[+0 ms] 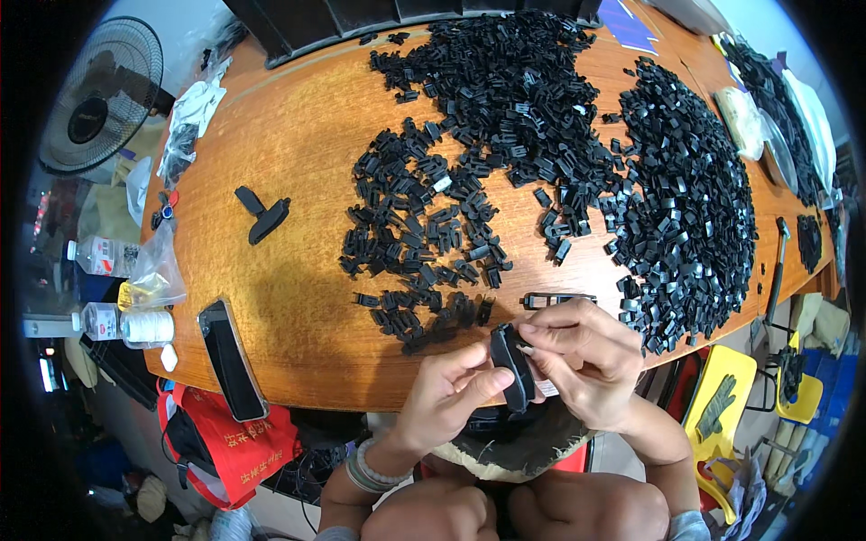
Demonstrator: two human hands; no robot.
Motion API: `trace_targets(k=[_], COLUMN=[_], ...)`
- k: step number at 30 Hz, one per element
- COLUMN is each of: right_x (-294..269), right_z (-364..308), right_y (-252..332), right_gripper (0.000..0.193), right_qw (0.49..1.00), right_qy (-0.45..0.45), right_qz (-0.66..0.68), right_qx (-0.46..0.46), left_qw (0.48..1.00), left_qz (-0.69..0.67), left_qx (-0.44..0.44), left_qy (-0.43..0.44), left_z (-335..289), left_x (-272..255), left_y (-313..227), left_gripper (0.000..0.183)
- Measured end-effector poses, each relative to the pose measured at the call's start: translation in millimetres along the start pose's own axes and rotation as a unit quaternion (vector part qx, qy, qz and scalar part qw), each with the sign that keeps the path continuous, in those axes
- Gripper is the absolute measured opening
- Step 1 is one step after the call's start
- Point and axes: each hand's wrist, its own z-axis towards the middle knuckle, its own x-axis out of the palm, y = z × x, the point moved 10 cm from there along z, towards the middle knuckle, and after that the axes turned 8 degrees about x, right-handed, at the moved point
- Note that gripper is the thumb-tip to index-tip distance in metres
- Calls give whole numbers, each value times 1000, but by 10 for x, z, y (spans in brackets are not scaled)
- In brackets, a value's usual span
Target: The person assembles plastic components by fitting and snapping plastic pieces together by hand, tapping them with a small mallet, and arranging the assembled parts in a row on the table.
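Note:
My left hand (446, 397) grips a long, slightly curved black plastic part (514, 374) between thumb and fingers, just over the table's near edge. On the other side, the fingers of my right hand (586, 356) are pinched at the upper end of that same part; whether a smaller piece is between them is hidden. Beyond my right hand lies a black frame-like piece (557, 298). Loose small black clips (419, 316) are spread on the wooden table (298, 298) ahead of my left hand. Farther left rests a T-shaped black part (264, 216).
A large heap of black clips (523, 90) covers the far middle, and a pile of small shiny black pieces (686, 207) the right. A phone (232, 361) lies at the near left edge. A hammer-like tool (778, 266) sits far right. A red bag (239, 442) hangs below.

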Motion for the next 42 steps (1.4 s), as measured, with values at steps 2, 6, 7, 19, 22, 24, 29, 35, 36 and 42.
trace_targets(k=[2,6,7,19,22,24,29,35,36,42], right_x=[21,99,141,2,30,-1,-191,-294,-334,-162], right_z=[-26,-63,-74,-167,-356,-420,-555,-153,39,847], right_y=[50,181,195,100,234,180,-286,-199,-295,-790], right_gripper=[26,34,36,45,40,37,34,18,14,10], right_qw=[999,992,990,983,961,949,919,957,955,917], right_qy=[-11,16,38,110,184,206,175,102,87,-4], right_qz=[-31,-106,-112,-136,-188,-228,-343,-273,-284,-398], right_qx=[-30,-73,-77,-47,-85,-65,84,0,14,29], left_qw=[999,998,997,993,966,923,791,485,488,511], left_qz=[4,30,35,-48,143,348,547,795,794,783], left_qx=[-27,-8,-14,-88,-118,-70,148,177,178,182], left_qy=[-36,-59,-70,62,179,147,-232,-317,-316,-304], left_z=[-11,-13,-26,53,-71,-40,-159,-56,-55,-13], left_x=[-1,-38,-67,150,254,54,-1135,-2097,-2191,-2074], left_y=[-9,-15,-8,72,99,-175,-1111,-1575,-1533,-1504], left_gripper=[33,30,33,28,26,25,18,33,33,26])
